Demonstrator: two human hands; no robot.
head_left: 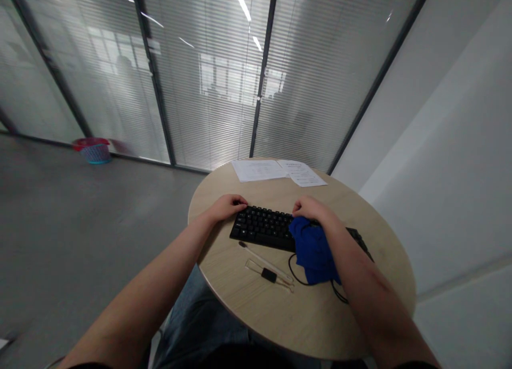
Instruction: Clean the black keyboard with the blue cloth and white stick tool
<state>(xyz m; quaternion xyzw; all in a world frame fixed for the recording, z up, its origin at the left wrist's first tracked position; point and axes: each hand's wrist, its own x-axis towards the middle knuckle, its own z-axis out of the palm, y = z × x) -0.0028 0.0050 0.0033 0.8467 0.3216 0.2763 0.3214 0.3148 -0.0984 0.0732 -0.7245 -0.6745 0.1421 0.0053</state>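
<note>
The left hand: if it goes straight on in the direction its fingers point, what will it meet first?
The left hand would likely meet the long, black, rectangular keyboard first; the keyboard's far left corner lies right at the fingers, though exact depth is unclear.

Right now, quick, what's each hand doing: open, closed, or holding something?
Left hand: at the far left corner of the keyboard; can't tell if gripping.
Right hand: curled at the blue cloth; can't tell if gripping.

Keyboard [264, 223] partly hidden by blue cloth [314, 251], right forearm [368, 275]; papers [259, 170] unreadable.
</note>
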